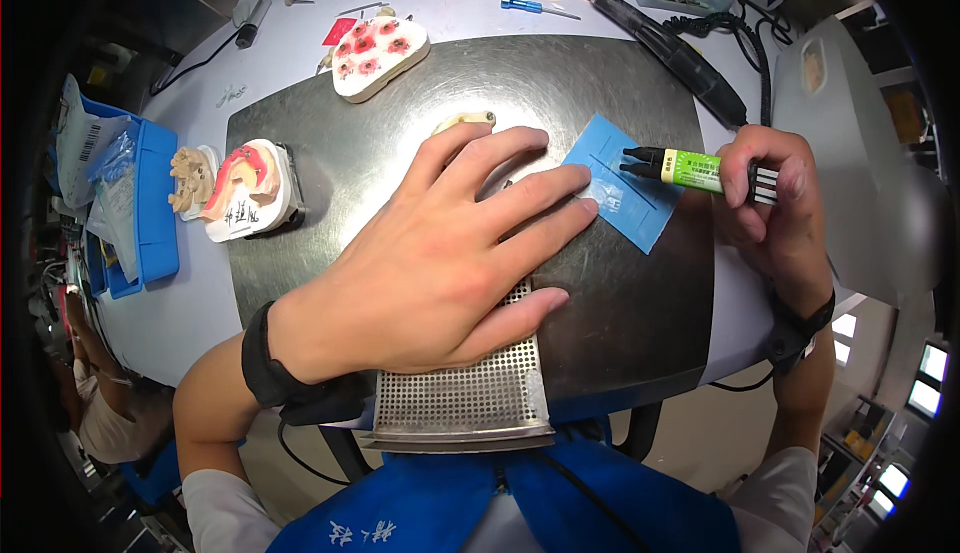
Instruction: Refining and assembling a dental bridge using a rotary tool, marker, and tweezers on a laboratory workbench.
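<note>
A double-barrelled syringe with a green label (692,168) is at the right side, held above a blue sheet (642,215), and its two black tips point to the left over this sheet. The right hand (778,198) has its grip closed around the rear part of the syringe. The left hand (440,253) is palm down with spread fingers, and its grip is not closed; two of its fingertips reach the left edge of the blue sheet. Under its other fingers a small cream-coloured piece (462,121) is partly hidden. What lies below the palm, one cannot tell.

Below the wrist side of this hand there is a perforated metal plate (455,408). The sheet lies on a dark metal board (640,333), which rests on the white table (150,338). Beyond the left hand stands a white cast with red spots (385,58). To the left are a model with pink gum (250,183), a beige tooth model (192,178) and a blue bin (157,203). At the far right lies a black-handled tool (670,53).
</note>
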Available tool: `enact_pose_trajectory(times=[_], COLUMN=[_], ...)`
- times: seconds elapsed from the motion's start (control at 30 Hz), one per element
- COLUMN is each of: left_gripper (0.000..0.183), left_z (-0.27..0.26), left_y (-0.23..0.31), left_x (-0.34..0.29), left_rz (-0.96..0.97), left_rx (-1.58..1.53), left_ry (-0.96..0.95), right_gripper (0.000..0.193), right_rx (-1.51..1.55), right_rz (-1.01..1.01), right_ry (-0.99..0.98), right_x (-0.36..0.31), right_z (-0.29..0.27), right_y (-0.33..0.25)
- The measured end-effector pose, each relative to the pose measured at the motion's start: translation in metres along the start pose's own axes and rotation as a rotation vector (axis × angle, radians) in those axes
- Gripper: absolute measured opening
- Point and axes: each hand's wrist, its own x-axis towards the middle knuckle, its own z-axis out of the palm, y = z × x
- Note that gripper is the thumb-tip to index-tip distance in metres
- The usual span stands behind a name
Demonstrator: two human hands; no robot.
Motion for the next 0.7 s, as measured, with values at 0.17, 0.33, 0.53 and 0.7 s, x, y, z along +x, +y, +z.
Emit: enact_pose_trajectory(times=[0.17, 0.33, 0.53, 0.7], left_gripper=[0.057, 0.058, 0.058, 0.058], left_z=[0.0008, 0.0000, 0.0016, 0.0035], left_y=[-0.0007, -0.0006, -0.0025, -0.0032], left_x=[-0.0008, 0.0001, -0.0004, -0.0006], left_rz=[0.002, -0.004, 0.002, 0.002], left_rx=[0.010, 0.000, -0.016, -0.024], left_ry=[0.004, -0.002, 0.011, 0.027], right_gripper=[0.063, 0.059, 0.054, 0.056], right_rx=[0.106, 0.043, 0.101, 0.099], right_rz=[0.048, 0.020, 0.090, 0.125], right_ry=[0.015, -0.013, 0.023, 0.034], right_x=[-0.0006, 0.0007, 0.0012, -0.0007], right_z=[-0.0012, -0.0024, 0.0000, -0.0020], right_y=[-0.0002, -0.0002, -0.0003, 0.0012])
